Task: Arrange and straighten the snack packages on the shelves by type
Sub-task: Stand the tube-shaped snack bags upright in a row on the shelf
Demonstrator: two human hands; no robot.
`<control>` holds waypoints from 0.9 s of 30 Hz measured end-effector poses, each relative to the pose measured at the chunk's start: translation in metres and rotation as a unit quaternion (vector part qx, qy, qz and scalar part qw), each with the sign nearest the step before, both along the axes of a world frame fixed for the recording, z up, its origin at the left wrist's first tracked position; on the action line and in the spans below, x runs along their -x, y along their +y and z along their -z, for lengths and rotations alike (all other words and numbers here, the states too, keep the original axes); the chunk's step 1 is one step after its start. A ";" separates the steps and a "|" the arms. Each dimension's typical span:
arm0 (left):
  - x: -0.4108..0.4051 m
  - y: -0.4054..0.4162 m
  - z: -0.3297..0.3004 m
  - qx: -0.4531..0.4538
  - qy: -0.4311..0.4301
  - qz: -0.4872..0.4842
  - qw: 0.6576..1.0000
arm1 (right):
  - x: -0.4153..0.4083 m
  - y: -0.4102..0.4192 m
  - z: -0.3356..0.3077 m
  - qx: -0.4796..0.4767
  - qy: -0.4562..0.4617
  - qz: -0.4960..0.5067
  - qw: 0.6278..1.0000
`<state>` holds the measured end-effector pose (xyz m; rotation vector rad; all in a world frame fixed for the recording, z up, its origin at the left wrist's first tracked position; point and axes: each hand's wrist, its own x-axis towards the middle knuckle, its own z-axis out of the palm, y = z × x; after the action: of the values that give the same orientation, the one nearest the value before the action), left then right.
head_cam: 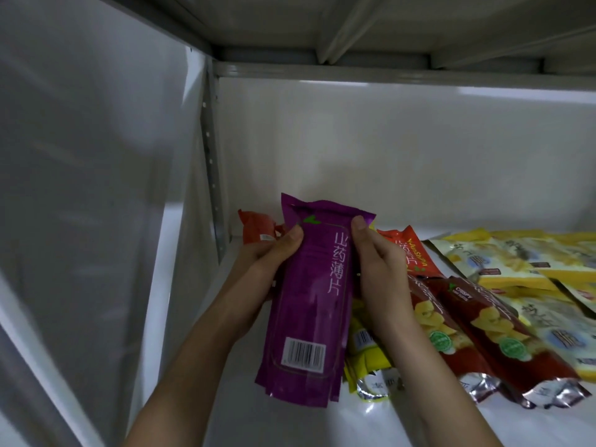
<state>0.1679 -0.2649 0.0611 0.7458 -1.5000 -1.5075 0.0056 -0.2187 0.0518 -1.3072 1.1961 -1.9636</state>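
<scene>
Watching through the head camera, I judge the sorting barely half done. My left hand (274, 253) and right hand (375, 262) both clasp a stack of slim glossy purple foil packets (309, 301), held upright above the white metal shelf (290, 421) at its left end. Crinkled red chip bags (483, 330) with silvery crimped ends lie slanted beside it. Yellow pouches (516, 262) sprawl overlapped farther right, and an orange packet (258, 230) sits alone in the back corner.

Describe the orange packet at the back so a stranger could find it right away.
Start at the perforated upright post in the shelf's left rear corner. At its foot, behind the left hand, lies the orange packet, alone, apart from the rows on the right.
</scene>
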 end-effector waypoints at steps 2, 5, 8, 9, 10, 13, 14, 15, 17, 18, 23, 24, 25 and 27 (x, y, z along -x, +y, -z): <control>-0.001 0.000 0.000 0.006 0.021 -0.020 1.000 | 0.000 0.003 0.000 -0.030 -0.004 -0.022 0.999; -0.002 -0.001 0.001 0.001 0.039 -0.037 0.999 | -0.005 0.005 0.000 -0.068 0.051 -0.039 0.996; -0.002 -0.003 0.002 0.000 0.033 -0.039 0.999 | -0.006 0.000 0.003 -0.042 0.062 -0.024 0.997; -0.002 -0.004 0.002 -0.002 0.028 -0.032 0.999 | -0.005 -0.001 0.004 -0.032 0.062 -0.017 0.997; -0.002 -0.004 0.003 -0.005 0.023 -0.019 1.000 | -0.004 -0.002 0.004 -0.024 0.063 -0.007 0.998; -0.003 -0.004 0.005 0.007 0.016 0.014 1.000 | 0.000 -0.001 0.004 -0.012 0.033 0.009 0.999; -0.003 -0.003 0.005 0.019 0.021 0.011 1.000 | 0.001 0.000 0.002 -0.013 0.017 0.007 1.000; -0.002 -0.002 0.005 0.032 0.027 0.003 0.999 | 0.001 0.001 0.002 -0.017 0.004 0.000 1.000; -0.002 -0.001 0.006 0.047 0.047 -0.023 0.998 | 0.000 0.005 0.000 -0.035 0.000 -0.028 0.999; -0.002 -0.001 0.007 0.050 0.059 -0.034 0.996 | 0.000 0.006 0.001 -0.045 0.012 -0.046 0.998; 0.000 -0.004 0.008 0.055 0.072 -0.053 0.995 | -0.005 0.001 0.004 -0.061 0.084 -0.068 0.992; 0.000 -0.004 0.008 0.049 0.069 -0.045 0.995 | -0.004 -0.001 0.005 -0.051 0.086 -0.054 0.994; 0.001 -0.003 0.009 0.042 0.064 -0.035 0.996 | -0.003 -0.002 0.006 -0.039 0.086 -0.041 0.995; 0.002 -0.002 0.009 0.040 0.039 -0.011 0.998 | 0.002 -0.002 0.007 -0.019 0.078 0.002 0.997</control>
<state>0.1660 -0.2669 0.0520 0.6471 -1.4798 -1.4353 0.0040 -0.2208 0.0452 -1.4630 1.3028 -1.8593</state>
